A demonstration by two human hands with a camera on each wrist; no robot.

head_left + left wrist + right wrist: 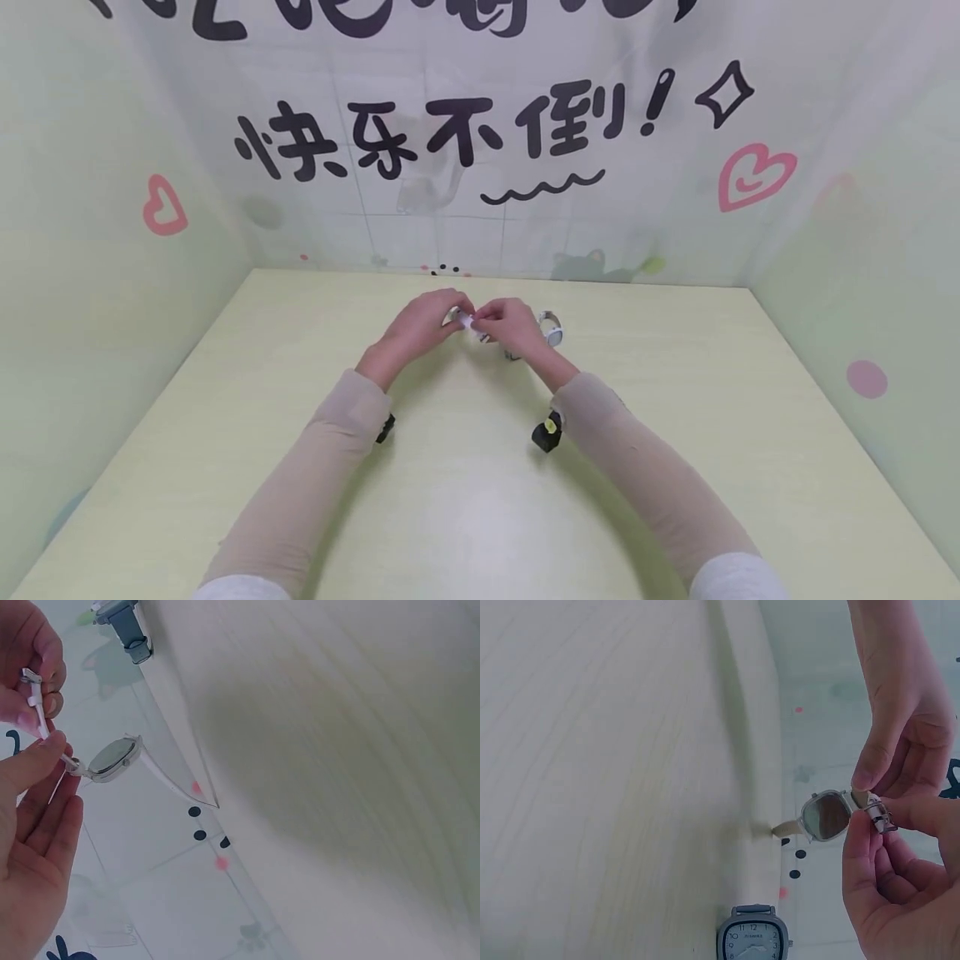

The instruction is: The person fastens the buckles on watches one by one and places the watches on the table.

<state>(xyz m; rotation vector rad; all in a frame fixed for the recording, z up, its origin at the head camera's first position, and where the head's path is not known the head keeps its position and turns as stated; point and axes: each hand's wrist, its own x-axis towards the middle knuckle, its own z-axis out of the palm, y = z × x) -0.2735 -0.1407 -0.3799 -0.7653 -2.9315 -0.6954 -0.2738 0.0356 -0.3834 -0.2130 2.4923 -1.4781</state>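
Note:
Both hands meet over the far middle of the table around a wristwatch [112, 757] with a white strap and a silver case. My left hand [423, 325] pinches the strap close to the case, between thumb and fingers. Farther along the same strap, near its metal buckle [883, 817], my right hand [517, 327] pinches with thumb and fingertips. The case and the strap's other half hang free of the fingers, as the left wrist view shows. In the head view the fingers cover much of this watch.
A blue-grey watch [754, 941] with a numbered dial lies on the table [465, 500], partly hidden by the right hand in the head view. Beyond that hand is another pale watch [553, 336], its strap looped. A printed curtain [420, 225] hangs behind the table's far edge.

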